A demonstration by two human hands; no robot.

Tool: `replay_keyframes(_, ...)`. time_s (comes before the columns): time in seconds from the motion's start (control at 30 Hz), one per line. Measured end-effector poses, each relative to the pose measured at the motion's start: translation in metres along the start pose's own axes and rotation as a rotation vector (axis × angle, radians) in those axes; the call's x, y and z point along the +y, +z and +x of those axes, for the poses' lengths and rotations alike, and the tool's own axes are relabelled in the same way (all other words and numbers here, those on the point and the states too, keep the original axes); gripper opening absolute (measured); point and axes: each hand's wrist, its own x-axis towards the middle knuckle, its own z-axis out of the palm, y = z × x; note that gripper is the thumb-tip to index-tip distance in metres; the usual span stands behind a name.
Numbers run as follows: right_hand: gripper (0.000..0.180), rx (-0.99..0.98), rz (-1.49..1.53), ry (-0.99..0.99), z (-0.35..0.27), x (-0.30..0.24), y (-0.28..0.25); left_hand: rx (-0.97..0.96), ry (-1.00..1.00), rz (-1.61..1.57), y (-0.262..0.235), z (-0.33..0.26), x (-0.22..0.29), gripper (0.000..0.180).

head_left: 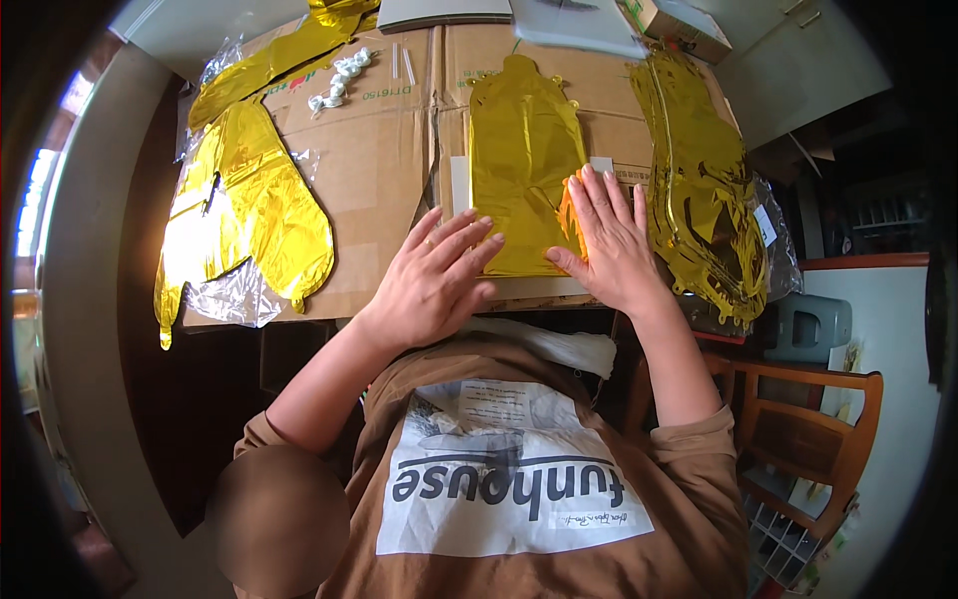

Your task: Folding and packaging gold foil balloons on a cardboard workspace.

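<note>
A flat gold foil balloon (524, 130) lies before me, with a rounded tab at its far end and a pale sheet (459, 185) partly under it. My right hand (611, 235) is open, its fingers stretched out along the balloon's right edge; the foil beside them shines orange. Near the lower left edge, my left hand (436, 270) is open with fingers apart and holds nothing. Whether its fingertips touch the foil I cannot tell. To the right lies a pile of flat gold foil balloons (689, 160). A crumpled gold foil balloon (254, 175) rests on the left.
Cardboard (374, 190) covers the table. Toward the back are white bundled pieces (341, 78), thin clear straws (402, 65), a white stack (444, 14), a clear plastic packet (579, 28) and a box (681, 28). A wooden chair (860, 439) stands at the right.
</note>
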Motion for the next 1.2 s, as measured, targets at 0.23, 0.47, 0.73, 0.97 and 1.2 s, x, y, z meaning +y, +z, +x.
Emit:
replay_keyframes(0.23, 0.095, 0.031, 0.012, -0.020, -0.001, 0.002, 0.006, -0.089, -0.103, 0.216, 0.020, 0.038, -0.030, 0.076)
replay_keyframes(0.47, 0.093, 0.066, 0.104, -0.011, -0.003, 0.005, 0.010, -0.137, -0.042, 0.276, 0.014, 0.033, -0.054, 0.092)
replay_keyframes(0.73, 0.061, 0.348, 0.846, 0.333, -0.051, 0.000, -0.030, -0.114, -0.062, 0.293, 0.020, 0.030, -0.055, 0.093)
replay_keyframes(0.97, 0.047, 0.430, 0.143, 0.154, -0.086, -0.032, 0.007, -0.135, -0.026, 0.289, 0.015, 0.027, -0.048, 0.091)
replay_keyframes(1.2, 0.033, 0.599, 0.526, 0.359, -0.131, -0.066, 0.005, -0.189, -0.029, 0.250, 0.012, -0.003, -0.013, 0.093)
